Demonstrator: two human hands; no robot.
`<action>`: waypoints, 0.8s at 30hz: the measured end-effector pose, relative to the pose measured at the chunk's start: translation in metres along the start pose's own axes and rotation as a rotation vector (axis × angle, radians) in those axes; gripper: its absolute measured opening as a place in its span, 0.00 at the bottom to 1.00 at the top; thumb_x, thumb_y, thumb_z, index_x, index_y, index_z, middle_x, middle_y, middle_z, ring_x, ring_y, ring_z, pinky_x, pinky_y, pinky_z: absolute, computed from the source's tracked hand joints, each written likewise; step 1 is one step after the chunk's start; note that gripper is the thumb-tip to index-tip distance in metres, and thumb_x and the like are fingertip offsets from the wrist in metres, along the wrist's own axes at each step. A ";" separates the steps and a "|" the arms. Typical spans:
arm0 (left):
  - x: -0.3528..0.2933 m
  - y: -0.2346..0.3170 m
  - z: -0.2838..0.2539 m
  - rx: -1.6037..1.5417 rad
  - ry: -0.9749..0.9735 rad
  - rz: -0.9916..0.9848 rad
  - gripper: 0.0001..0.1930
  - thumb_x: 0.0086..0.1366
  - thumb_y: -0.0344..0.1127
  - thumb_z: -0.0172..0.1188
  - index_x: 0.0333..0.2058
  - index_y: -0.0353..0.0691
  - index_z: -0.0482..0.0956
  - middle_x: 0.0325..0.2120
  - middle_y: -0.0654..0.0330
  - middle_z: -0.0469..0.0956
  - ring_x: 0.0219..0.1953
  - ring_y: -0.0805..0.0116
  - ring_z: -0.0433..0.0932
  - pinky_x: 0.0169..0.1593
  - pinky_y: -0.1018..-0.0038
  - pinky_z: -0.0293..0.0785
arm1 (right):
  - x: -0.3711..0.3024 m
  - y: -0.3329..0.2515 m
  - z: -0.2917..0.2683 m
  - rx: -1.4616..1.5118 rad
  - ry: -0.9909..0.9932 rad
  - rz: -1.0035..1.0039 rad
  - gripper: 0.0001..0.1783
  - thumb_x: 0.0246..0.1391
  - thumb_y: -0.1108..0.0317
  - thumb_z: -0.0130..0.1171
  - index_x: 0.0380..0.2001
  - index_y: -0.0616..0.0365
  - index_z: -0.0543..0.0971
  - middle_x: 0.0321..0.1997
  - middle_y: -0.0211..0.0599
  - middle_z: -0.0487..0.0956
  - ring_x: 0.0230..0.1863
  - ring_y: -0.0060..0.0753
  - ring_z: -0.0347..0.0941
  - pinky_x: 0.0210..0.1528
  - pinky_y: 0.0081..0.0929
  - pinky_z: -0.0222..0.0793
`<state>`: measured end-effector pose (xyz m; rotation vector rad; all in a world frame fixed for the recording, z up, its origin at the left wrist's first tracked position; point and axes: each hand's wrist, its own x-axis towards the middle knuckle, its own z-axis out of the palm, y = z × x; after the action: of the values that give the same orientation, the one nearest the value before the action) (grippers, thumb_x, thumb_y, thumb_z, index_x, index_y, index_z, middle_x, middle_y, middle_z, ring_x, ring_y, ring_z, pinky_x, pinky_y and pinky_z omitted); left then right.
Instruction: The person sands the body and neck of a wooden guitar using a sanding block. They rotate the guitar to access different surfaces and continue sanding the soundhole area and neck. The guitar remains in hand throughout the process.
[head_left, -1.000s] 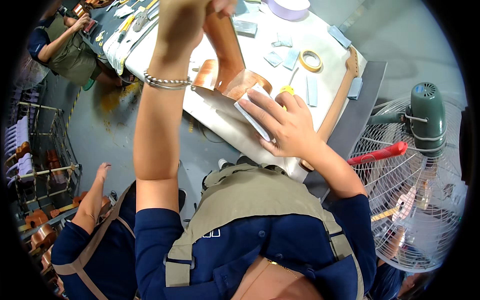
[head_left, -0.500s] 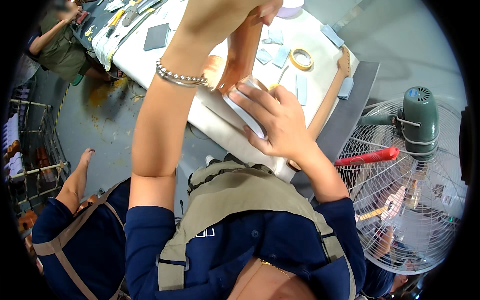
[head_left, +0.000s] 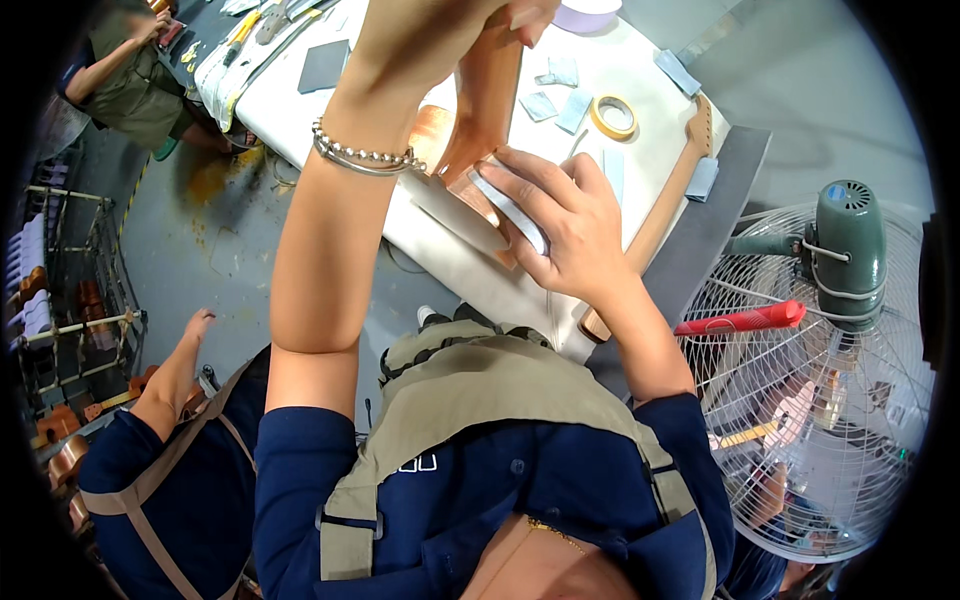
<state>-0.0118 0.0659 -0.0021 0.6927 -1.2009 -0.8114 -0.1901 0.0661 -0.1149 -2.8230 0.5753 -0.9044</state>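
Note:
A glossy brown wooden instrument body, with a curved waist, stands tilted over the near edge of the white-topped table. My left hand is closed around its upper end; most of those fingers are cut off by the frame or hidden behind the wrist. Below, my right hand grips a thin pad with a pale edge, bent along the body's lower side. The pad looks like a sanding pad, and its underside is hidden.
On the white table lie blue-grey paper pieces, a yellow tape roll and a wooden guitar neck. A large caged fan stands at right. One co-worker is close on my left, another farther off.
My right hand and the pad have shifted slightly right and down along the body, baring more of its lower edge. The left hand keeps its hold. The near co-worker's arm has lowered slightly.

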 end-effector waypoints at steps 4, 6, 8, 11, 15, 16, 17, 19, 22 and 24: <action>0.000 -0.009 -0.010 -0.027 -0.037 0.022 0.12 0.53 0.33 0.64 0.18 0.40 0.70 0.07 0.67 0.64 0.10 0.79 0.63 0.16 0.82 0.61 | -0.018 0.001 -0.014 0.061 -0.074 0.005 0.28 0.31 0.63 0.58 0.44 0.47 0.77 0.50 0.23 0.74 0.27 0.34 0.57 0.30 0.26 0.60; 0.000 -0.011 -0.010 -0.006 -0.011 0.034 0.12 0.54 0.32 0.64 0.18 0.40 0.69 0.07 0.68 0.64 0.10 0.79 0.63 0.16 0.82 0.60 | -0.011 0.001 -0.012 0.074 -0.038 0.007 0.27 0.31 0.64 0.57 0.43 0.48 0.78 0.48 0.24 0.75 0.27 0.35 0.58 0.30 0.26 0.60; -0.004 -0.010 -0.007 -0.036 0.019 0.039 0.10 0.55 0.31 0.62 0.19 0.40 0.69 0.07 0.68 0.63 0.09 0.79 0.62 0.15 0.82 0.60 | 0.000 0.001 -0.006 0.030 -0.002 0.012 0.27 0.30 0.65 0.56 0.43 0.48 0.78 0.47 0.25 0.75 0.27 0.35 0.58 0.30 0.26 0.60; -0.003 -0.007 -0.022 -0.096 -0.095 0.107 0.09 0.56 0.31 0.59 0.22 0.39 0.68 0.08 0.68 0.62 0.09 0.78 0.62 0.14 0.82 0.60 | -0.010 -0.003 -0.019 0.192 -0.057 0.074 0.26 0.31 0.67 0.55 0.42 0.50 0.79 0.46 0.28 0.76 0.30 0.37 0.62 0.36 0.27 0.62; -0.007 0.012 -0.105 -0.197 -0.186 0.086 0.11 0.66 0.33 0.41 0.23 0.47 0.66 0.11 0.75 0.58 0.17 0.79 0.59 0.30 0.77 0.60 | -0.045 0.011 -0.032 0.255 0.061 0.311 0.24 0.39 0.71 0.52 0.45 0.51 0.78 0.50 0.38 0.74 0.43 0.42 0.67 0.51 0.33 0.61; -0.010 0.017 -0.117 -0.234 -0.078 0.090 0.12 0.65 0.33 0.42 0.21 0.50 0.64 0.10 0.76 0.58 0.15 0.80 0.59 0.29 0.78 0.61 | -0.059 0.020 -0.022 0.331 0.184 0.404 0.24 0.44 0.70 0.51 0.49 0.54 0.76 0.52 0.41 0.72 0.47 0.39 0.67 0.54 0.33 0.59; -0.021 0.025 -0.118 -0.150 0.080 0.139 0.11 0.64 0.33 0.43 0.21 0.50 0.64 0.10 0.75 0.59 0.16 0.80 0.60 0.29 0.79 0.61 | -0.069 0.027 -0.007 0.575 0.369 0.553 0.25 0.46 0.70 0.50 0.52 0.58 0.73 0.54 0.39 0.71 0.47 0.33 0.66 0.52 0.30 0.60; -0.038 0.032 -0.143 -0.250 0.236 0.106 0.14 0.62 0.35 0.47 0.17 0.49 0.59 0.10 0.73 0.58 0.16 0.78 0.61 0.29 0.77 0.63 | -0.074 0.031 0.010 0.817 0.621 0.856 0.25 0.53 0.65 0.47 0.55 0.61 0.68 0.56 0.36 0.67 0.43 0.26 0.66 0.48 0.23 0.61; -0.058 0.025 -0.167 -0.497 0.352 0.139 0.15 0.60 0.36 0.50 0.15 0.49 0.61 0.09 0.73 0.61 0.15 0.79 0.62 0.27 0.77 0.67 | -0.103 0.054 0.057 1.130 0.898 1.309 0.25 0.58 0.59 0.45 0.55 0.61 0.65 0.55 0.39 0.68 0.47 0.26 0.66 0.49 0.23 0.62; -0.075 0.024 -0.178 -0.603 0.386 0.159 0.14 0.58 0.35 0.52 0.13 0.49 0.64 0.08 0.75 0.62 0.14 0.80 0.64 0.26 0.78 0.68 | -0.116 0.064 0.085 1.382 0.933 1.351 0.25 0.59 0.56 0.45 0.55 0.61 0.64 0.54 0.40 0.69 0.52 0.27 0.66 0.52 0.26 0.63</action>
<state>0.1538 0.1491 -0.0620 0.2339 -0.6030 -0.8060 -0.2483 0.0529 -0.2607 -0.4348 1.0476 -1.3021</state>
